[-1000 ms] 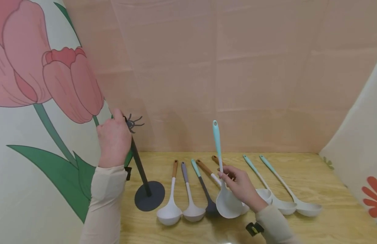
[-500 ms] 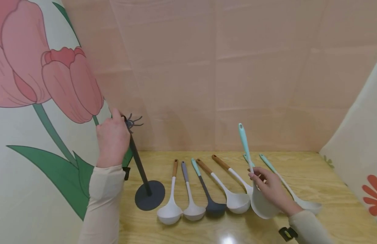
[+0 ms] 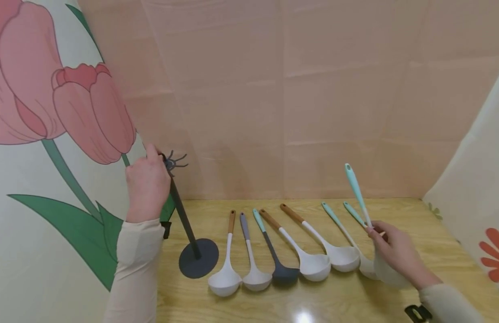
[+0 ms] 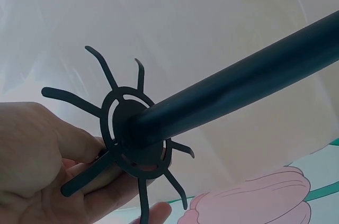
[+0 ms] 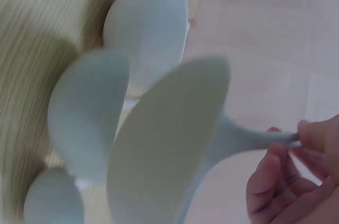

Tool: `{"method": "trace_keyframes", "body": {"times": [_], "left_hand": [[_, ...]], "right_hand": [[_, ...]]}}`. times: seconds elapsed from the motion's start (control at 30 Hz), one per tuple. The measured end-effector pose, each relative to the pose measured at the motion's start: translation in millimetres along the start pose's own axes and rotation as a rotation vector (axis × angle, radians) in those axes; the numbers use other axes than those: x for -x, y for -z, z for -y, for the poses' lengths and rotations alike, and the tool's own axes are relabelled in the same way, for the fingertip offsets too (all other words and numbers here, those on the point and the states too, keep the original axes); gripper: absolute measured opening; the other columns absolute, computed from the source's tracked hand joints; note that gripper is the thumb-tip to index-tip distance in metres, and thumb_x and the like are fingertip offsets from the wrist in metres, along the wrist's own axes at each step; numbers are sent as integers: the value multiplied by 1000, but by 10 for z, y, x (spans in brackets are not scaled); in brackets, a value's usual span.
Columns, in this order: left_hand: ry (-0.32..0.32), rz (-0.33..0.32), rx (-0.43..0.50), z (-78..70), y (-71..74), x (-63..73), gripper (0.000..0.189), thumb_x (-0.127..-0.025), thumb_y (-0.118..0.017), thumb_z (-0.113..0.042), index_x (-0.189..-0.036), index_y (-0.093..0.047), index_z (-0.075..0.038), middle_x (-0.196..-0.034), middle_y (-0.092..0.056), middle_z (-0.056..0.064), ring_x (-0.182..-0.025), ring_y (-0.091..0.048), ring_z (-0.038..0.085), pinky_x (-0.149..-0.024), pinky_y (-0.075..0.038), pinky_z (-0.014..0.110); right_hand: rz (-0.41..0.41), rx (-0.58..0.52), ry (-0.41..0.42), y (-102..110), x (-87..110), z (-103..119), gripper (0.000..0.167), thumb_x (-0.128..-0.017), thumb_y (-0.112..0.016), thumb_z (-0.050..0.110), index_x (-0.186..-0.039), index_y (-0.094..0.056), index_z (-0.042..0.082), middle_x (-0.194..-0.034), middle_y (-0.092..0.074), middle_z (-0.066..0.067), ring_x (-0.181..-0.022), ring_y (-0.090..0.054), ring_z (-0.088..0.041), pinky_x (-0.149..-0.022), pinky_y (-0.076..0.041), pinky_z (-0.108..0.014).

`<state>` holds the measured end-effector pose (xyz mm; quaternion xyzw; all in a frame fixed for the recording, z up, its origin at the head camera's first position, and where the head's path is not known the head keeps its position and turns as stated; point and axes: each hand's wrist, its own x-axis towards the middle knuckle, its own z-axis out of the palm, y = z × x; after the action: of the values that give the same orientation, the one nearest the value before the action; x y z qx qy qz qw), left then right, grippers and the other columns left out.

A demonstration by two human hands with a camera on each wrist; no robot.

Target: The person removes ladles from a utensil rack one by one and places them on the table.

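Note:
In the head view my left hand [image 3: 147,188] grips the top of a black utensil stand [image 3: 182,215], beside its ring of hooks [image 4: 140,134]. The stand is upright on a round base, and no utensil hangs from the hooks visible in the left wrist view. At the right, my right hand [image 3: 399,251] pinches a white ladle [image 3: 356,186] with a mint handle by its shaft. Its handle points up and its bowl hangs low, partly hidden behind the hand. In the right wrist view that bowl [image 5: 167,139] appears large, above other ladle bowls [image 5: 87,113].
Several ladles lie in a row on the wooden table [image 3: 265,309]: white ones with brown handles [image 3: 225,280], one with a purple handle [image 3: 256,279], a black one with a mint handle [image 3: 284,272], and mint-handled white ones [image 3: 332,214] at the right. A pink cloth [image 3: 282,103] hangs behind.
My right hand has carried the ladle rightward above the row, from over the middle ladles to the right end. The left hand keeps its grip on the stand.

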<state>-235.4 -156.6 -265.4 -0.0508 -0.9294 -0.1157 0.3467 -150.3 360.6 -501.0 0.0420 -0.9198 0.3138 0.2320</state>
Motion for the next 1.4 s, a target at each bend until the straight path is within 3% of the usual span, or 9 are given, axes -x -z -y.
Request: {"method": "trace_keyframes", "body": {"times": [0.2,0.47,0.7,0.87,1.23,1.4], "left_hand": [[-1,3,-15,18,20,-6,19,-105,-43,-9,-111,-50,8,-74,-62,30,-67,-62,48,-66,-48,59],[19,27,0,50,33,-23,19,-106,-41,-11,-112,-49,6,-74,-61,27,-65,-60,45,-64,-48,55],[51,55,32,79,59,-18,21,-107,-39,-12,-113,-48,6,-79,-62,28,-70,-61,45,-67,-48,55],[49,45,54,102,52,-7,21,-107,-39,-12,-111,-49,6,-80,-62,28,-72,-60,46,-67,-47,56],[51,43,54,107,54,-2,19,-107,-40,-11,-110,-49,5,-81,-62,28,-73,-61,46,-68,-46,56],[57,44,59,97,51,5,19,-107,-40,-11,-110,-49,5,-81,-62,28,-73,-61,46,-69,-47,57]], "right_hand": [[-8,71,-22,171,-14,-242,25,-101,-56,10,-116,-65,-7,-88,-69,-21,-54,-48,2,-45,-40,-26],[77,187,-67,336,-85,-638,34,-104,-53,16,-122,-59,-12,-92,-68,-31,-54,-47,-10,-46,-36,-28],[189,203,-161,327,-179,-956,37,-105,-49,16,-121,-58,-16,-87,-68,-23,-59,-48,-18,-53,-38,-33],[276,200,-222,309,-197,-1177,38,-103,-48,11,-120,-54,-22,-94,-66,-32,-60,-50,-20,-54,-39,-35],[346,210,-257,235,-178,-1414,35,-98,-48,6,-114,-54,-24,-102,-62,-40,-71,-58,-27,-58,-43,-35],[345,213,-243,187,-135,-1500,32,-93,-52,6,-108,-58,-22,-96,-65,-38,-80,-65,-45,-64,-50,-48]]}}
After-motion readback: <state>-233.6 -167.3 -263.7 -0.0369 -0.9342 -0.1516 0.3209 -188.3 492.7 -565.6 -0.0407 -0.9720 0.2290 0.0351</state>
